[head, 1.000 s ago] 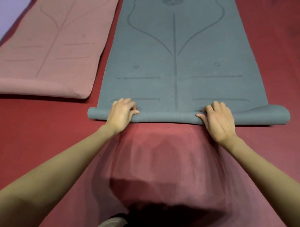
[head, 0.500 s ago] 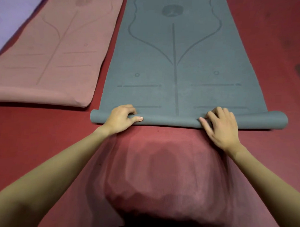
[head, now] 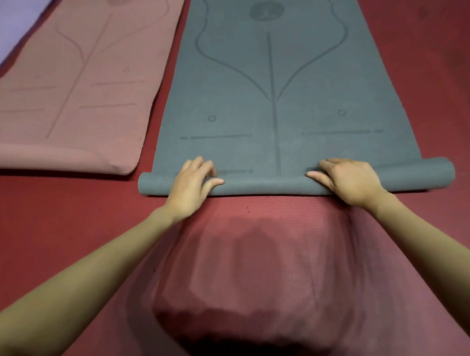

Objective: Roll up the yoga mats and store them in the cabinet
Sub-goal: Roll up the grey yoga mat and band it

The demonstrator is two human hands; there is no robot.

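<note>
grey mat (head: 271, 86) centre frame, near end in thin roll. left hand (head: 191, 185) + right hand (head: 351, 182) curled over roll, gripping. soft, grippy, prob light; hold w/ hands spread wide so roll stays even.

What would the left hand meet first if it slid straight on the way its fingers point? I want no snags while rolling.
Probably only the flat, unrolled stretch of the grey-blue yoga mat. The left hand grips the rolled near end; its fingers point up the mat, where nothing shows lying on it.
</note>
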